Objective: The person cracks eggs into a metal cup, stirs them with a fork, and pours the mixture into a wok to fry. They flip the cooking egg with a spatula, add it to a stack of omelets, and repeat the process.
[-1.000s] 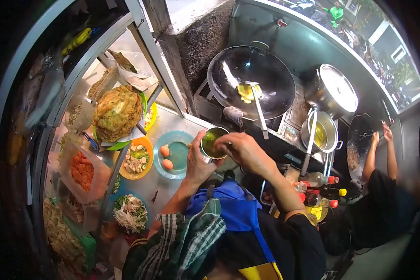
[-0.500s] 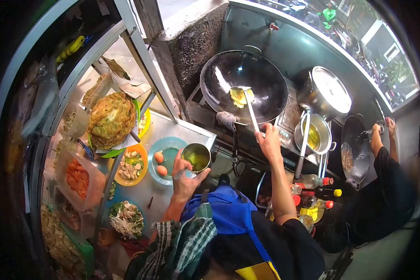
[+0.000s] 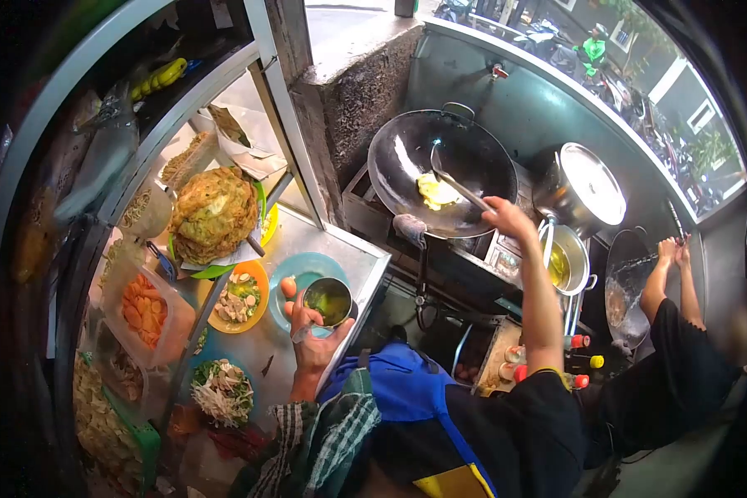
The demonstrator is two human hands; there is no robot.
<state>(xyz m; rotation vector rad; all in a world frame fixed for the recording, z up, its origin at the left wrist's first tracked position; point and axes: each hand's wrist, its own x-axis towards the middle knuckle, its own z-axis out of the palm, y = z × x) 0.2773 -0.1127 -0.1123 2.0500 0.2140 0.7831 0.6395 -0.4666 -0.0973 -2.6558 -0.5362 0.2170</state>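
My right hand [image 3: 510, 219] grips the handle of a wok spatula [image 3: 466, 192] over a large black wok [image 3: 483, 162]. The spatula's head is at the wok's middle, just beyond a yellow piece of cooked egg [image 3: 436, 192]. My left hand [image 3: 313, 339] is wrapped round a metal cup [image 3: 344, 292] with yellow-green liquid in it. This cup is above the edge of a light blue plate [image 3: 307, 266], where one brown egg [image 3: 288, 287] shows; the cup and hand hide part of the plate.
An orange plate [image 3: 262, 309] of chopped food and a stack of fried omelettes [image 3: 214, 214] are on the left. Pots [image 3: 591, 187] and sauce bottles [image 3: 577, 341] stand to the right. A co-worker's hands [image 3: 675, 249] are above another wok [image 3: 626, 290].
The spatula has come off the egg and swung toward the wok's far side; my right hand has moved right and away. My left hand with the cup now covers one egg.
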